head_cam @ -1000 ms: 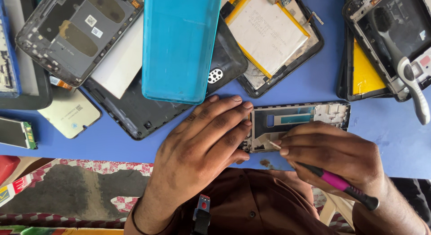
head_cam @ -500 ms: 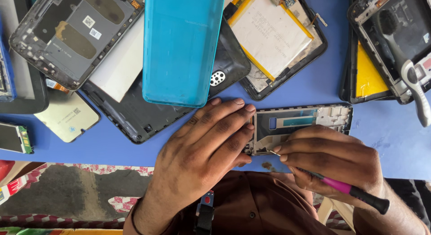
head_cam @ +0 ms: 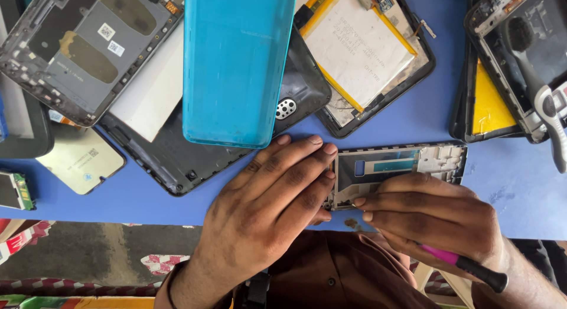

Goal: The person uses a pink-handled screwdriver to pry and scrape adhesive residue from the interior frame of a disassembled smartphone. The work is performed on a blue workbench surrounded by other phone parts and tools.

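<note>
Left hand (head_cam: 269,205): my fingers are spread flat and press down on the left end of the frame (head_cam: 401,167). It grips nothing, it just pins the frame.
Right hand (head_cam: 431,217): it is closed around a screwdriver (head_cam: 466,264) with a pink and black handle. My fingertips touch the bottom edge of the frame. The tip is hidden under my fingers.
Frame: a small grey phone frame, lying flat on the blue tabletop (head_cam: 147,199), close to my body, between my two hands.
Done so far: I think the frame is already stripped. It looks bare, with no screen, no battery and no back on it.
Left to do: I think I am on one screw or small bit at the bottom left corner. I cannot see if it is out yet.
Small bit: a tiny dark thing (head_cam: 353,224) lies on the tabletop just under the frame. I cannot tell what it is.
Around: a teal cover (head_cam: 236,67), an open phone with a battery (head_cam: 360,49) and other phone parts lie farther up.
</note>
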